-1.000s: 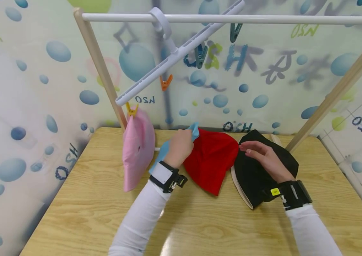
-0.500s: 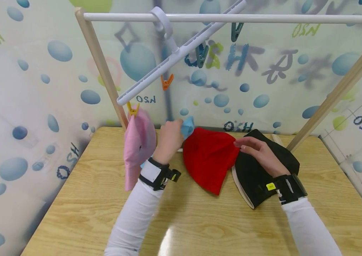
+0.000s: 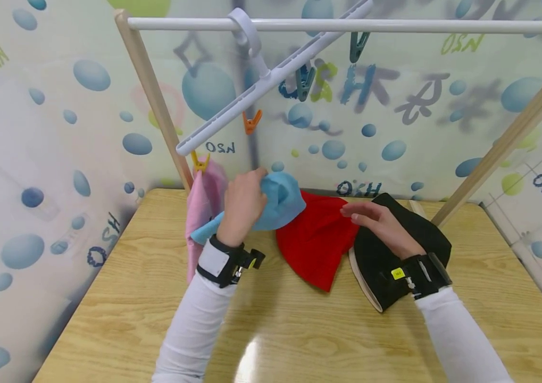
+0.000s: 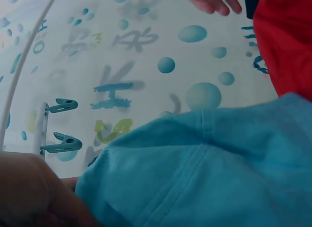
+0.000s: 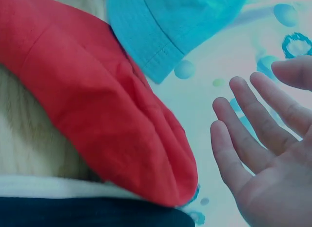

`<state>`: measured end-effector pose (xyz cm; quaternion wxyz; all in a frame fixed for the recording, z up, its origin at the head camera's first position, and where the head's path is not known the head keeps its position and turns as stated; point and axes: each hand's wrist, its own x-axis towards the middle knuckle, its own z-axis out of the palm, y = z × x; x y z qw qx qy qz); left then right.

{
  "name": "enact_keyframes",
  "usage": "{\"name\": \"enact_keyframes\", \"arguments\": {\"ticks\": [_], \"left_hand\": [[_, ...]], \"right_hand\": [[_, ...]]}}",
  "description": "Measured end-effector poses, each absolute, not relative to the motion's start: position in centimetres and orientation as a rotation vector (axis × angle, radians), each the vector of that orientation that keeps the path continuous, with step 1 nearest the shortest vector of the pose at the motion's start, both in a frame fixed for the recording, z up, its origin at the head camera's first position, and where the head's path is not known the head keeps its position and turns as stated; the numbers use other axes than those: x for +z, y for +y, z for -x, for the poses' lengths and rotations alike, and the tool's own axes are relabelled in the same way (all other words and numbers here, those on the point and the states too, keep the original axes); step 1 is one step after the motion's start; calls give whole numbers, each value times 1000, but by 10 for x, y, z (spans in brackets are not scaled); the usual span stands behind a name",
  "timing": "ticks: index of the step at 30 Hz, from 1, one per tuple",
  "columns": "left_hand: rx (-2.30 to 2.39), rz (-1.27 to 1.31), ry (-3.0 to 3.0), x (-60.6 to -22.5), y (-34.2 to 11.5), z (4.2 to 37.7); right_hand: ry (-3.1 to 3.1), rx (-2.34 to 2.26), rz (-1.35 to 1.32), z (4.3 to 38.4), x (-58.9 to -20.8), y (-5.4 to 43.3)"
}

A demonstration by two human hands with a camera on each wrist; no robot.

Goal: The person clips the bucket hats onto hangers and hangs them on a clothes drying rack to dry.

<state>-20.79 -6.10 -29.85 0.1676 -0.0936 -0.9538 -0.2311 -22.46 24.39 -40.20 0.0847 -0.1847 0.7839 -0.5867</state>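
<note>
In the head view my left hand (image 3: 242, 205) pinches a light blue bucket hat (image 3: 284, 205) by its crown edge, lifted above the table. The left wrist view is largely filled by this blue hat (image 4: 195, 178), with part of the thumb side at lower left. My right hand (image 3: 383, 226) hovers over the border between a red hat (image 3: 314, 244) and a black hat (image 3: 378, 274) with a pale brim edge. Its fingers are extended and hold nothing, as the right wrist view of the hand (image 5: 273, 149) shows. The blue hat partly overlaps the red one from the head camera.
A white rod (image 3: 419, 26) on wooden posts carries a slanted white hanger (image 3: 266, 80). An orange clip (image 3: 251, 122) and two green clips hang from it. A yellow clip (image 3: 200, 161) holds a pink hat (image 3: 199, 213) at its left end. Everything is above a wooden table (image 3: 309, 340).
My left hand has moved left and slightly up, raising the blue hat, which now spreads out to the right. My right hand has drifted a little left, still empty.
</note>
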Motion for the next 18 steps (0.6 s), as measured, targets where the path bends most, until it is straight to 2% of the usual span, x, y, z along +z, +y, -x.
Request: {"name": "enact_keyframes", "arguments": {"ticks": [8, 18], "left_hand": [[-697, 303, -2725, -297, -62, 203], [-664, 275, -2672, -300, -66, 199]], "right_hand": [[2347, -1688, 666, 239, -381, 219], [2389, -1663, 884, 266, -332, 174]]}}
